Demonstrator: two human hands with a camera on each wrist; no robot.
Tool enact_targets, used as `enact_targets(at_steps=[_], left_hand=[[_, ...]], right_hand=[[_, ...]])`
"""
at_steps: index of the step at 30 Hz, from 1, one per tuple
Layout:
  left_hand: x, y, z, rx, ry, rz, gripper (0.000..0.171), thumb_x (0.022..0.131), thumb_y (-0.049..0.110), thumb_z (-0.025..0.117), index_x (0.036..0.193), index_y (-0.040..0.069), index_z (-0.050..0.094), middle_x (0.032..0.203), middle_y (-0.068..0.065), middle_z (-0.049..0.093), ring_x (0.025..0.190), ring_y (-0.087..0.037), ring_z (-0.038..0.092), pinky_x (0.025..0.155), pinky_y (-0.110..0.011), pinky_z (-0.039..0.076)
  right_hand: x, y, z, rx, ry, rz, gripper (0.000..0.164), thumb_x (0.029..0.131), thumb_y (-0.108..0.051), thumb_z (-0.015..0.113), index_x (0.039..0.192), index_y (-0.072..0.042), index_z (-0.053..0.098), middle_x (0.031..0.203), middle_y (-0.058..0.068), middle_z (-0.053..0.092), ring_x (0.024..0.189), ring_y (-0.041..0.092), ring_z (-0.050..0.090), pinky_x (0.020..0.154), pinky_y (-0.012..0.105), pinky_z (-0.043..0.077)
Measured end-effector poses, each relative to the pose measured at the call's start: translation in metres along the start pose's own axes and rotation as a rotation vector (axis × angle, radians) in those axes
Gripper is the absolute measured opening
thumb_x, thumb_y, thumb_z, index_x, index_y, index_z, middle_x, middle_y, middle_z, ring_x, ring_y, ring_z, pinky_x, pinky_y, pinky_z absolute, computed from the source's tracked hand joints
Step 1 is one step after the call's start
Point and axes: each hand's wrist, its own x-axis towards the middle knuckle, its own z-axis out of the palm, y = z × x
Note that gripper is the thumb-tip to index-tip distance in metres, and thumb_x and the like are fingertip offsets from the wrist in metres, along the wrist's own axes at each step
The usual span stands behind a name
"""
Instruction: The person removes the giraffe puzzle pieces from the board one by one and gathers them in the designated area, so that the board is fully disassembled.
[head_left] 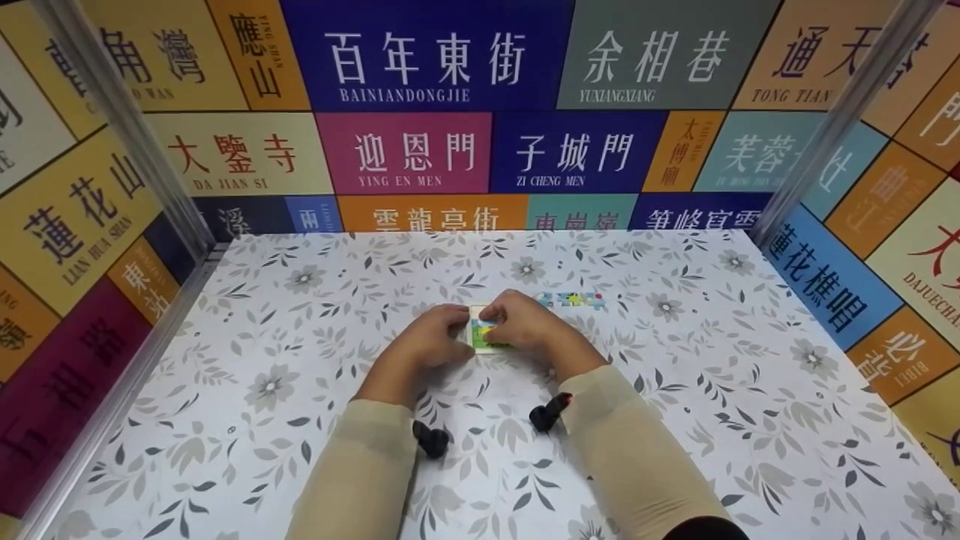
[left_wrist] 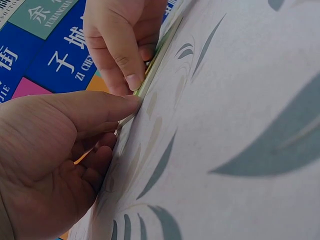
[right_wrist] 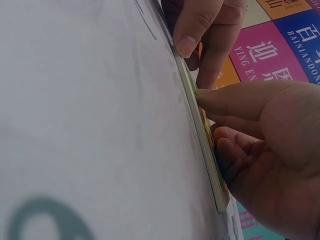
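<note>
A small framed jigsaw puzzle [head_left: 478,341] with a green, yellow and blue picture lies flat on the table between the two hands. The left hand [head_left: 435,335] grips its left edge, thumb at the near side and fingers at the far side. Over the picture, the right hand [head_left: 525,322] has its thumb and fingers curled together, pinching what looks like a puzzle piece, mostly covered by the fingertips. In the right wrist view the puzzle's pale edge [right_wrist: 200,135] runs under both hands. Several loose puzzle pieces [head_left: 574,299] lie just beyond the right hand.
A white cloth with grey leaves and flowers [head_left: 292,465] covers the table. Panels with large printed characters [head_left: 427,52] stand behind and on both sides, with clear posts [head_left: 142,127] at the corners. Small black devices [head_left: 431,439] sit at the wrists.
</note>
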Motion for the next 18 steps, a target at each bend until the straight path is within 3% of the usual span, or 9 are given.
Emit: enact_targets(at_steps=[8,18], left_hand=[[-0.0012,0.0007,-0.0004,-0.016,-0.011,0.010,0.069,0.092,0.020,0.080,0.155,0.009,0.057,0.168,-0.006,0.048,0.159,-0.029,0.041,0.133,-0.046,0.033],[-0.0013,0.0004,-0.0009,-0.021,-0.020,0.007,0.070,0.092,0.021,0.080,0.156,0.010,0.056,0.168,-0.006,0.047,0.159,-0.029,0.039,0.133,-0.047,0.032]], right_hand=[[0.0043,0.0039,-0.0021,-0.062,-0.013,-0.080,0.042,0.092,-0.021,0.082,0.132,-0.013,0.075,0.123,0.009,0.066,0.101,0.021,0.062,0.089,0.038,0.054],[0.0044,0.0038,-0.0013,0.033,-0.002,-0.039,0.038,0.090,-0.019,0.084,0.126,-0.016,0.075,0.122,0.006,0.070,0.102,0.021,0.064,0.092,0.039,0.055]])
